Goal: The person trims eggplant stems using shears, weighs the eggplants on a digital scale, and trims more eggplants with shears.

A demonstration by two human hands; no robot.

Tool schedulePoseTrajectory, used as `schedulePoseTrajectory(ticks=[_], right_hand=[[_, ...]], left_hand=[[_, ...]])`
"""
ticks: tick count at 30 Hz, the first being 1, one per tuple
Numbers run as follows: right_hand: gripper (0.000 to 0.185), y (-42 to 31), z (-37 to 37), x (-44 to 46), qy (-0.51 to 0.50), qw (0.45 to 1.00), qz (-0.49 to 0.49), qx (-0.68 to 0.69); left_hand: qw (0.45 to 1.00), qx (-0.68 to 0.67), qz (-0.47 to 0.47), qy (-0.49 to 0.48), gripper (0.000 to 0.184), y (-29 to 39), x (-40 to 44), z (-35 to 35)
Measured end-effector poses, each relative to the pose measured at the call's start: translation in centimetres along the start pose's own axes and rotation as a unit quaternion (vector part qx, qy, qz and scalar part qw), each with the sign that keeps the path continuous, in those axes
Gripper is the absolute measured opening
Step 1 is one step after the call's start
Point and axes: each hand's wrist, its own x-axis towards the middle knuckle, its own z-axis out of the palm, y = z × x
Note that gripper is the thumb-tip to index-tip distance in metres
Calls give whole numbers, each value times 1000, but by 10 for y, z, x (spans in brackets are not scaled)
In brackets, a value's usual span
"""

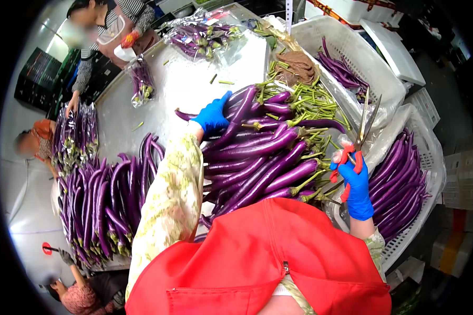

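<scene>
My left hand (213,114), in a blue glove, is curled over an eggplant at the upper left of a big pile of purple eggplants (257,152); some of its fingers are hidden. An eggplant tip pokes out to the left of this hand. At the pile's right side, my right hand (356,184), also in a blue glove, grips scissors (358,140) by their red-wrapped handles. Their blades point up and stand apart, with nothing visible between them. Green stem ends of the pile face right, towards cut green stems (318,102).
White crates (431,157) of eggplants stand to the right. A brown cloth (298,68) lies behind the stems. More eggplants (100,205) line the metal table's left side, with bagged ones (142,81) beyond. Several people work around the table; one person's hand (73,102) touches bagged eggplants.
</scene>
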Motion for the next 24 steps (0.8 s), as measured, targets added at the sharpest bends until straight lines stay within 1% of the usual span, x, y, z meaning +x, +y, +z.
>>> schedulePoseTrajectory(ticks=[1, 2, 3, 5, 6, 8, 10, 11, 12, 13, 15, 17, 19, 20, 23, 24], right_hand=[[52, 3, 0, 0, 5, 1000, 4, 9], [52, 5, -2, 2, 2, 1000, 2, 11], [52, 5, -3, 2, 1, 1000, 5, 9], [52, 5, -3, 2, -1, 1000, 12, 5], [52, 4, -2, 2, -1, 1000, 8, 4], [52, -1, 0, 0, -3, 1000, 1, 0], [52, -5, 0, -1, -30, 999, 18, -20], [53, -9, 0, -1, -46, 998, 26, -31], [52, -14, 3, -1, -74, 996, 35, -43], [51, -16, 7, 1, -104, 992, 18, -62], [48, -20, 19, 3, -162, 982, -16, -100], [48, -21, 31, 2, -222, 971, -2, -85], [49, -23, 42, 1, -239, 960, -35, -144], [49, -18, 44, 2, -225, 963, -42, -141], [50, -18, 47, 11, -145, 934, -151, -288], [49, -24, 50, 10, -118, 882, -263, -372]], left_hand=[[1000, -11, -18, -13, 94, -5, 4, -2], [1000, -9, 0, 1, 94, -8, 4, 0], [999, 49, -15, 8, 94, -11, 2, 5], [985, 162, -48, 23, 94, 25, -17, -1], [977, 206, -30, 45, 93, 29, -23, 1], [978, 192, -31, 75, 91, 31, -37, -8], [977, 184, -20, 103, 90, 31, -48, -25], [978, 181, -30, 102, 89, 44, -59, -39], [976, 178, -22, 127, 89, 55, -71, -49], [973, 175, -13, 152, 89, 65, -84, -57], [971, 152, -45, 180, 88, 87, -106, -72], [965, 138, -60, 213, 88, 104, -124, -80], [957, 133, -62, 249, 89, 114, -139, -82], [953, 125, -49, 270, 88, 114, -146, -81], [944, 132, -41, 299, 87, 118, -159, -79], [944, 143, -44, 295, 86, 120, -162, -79]])
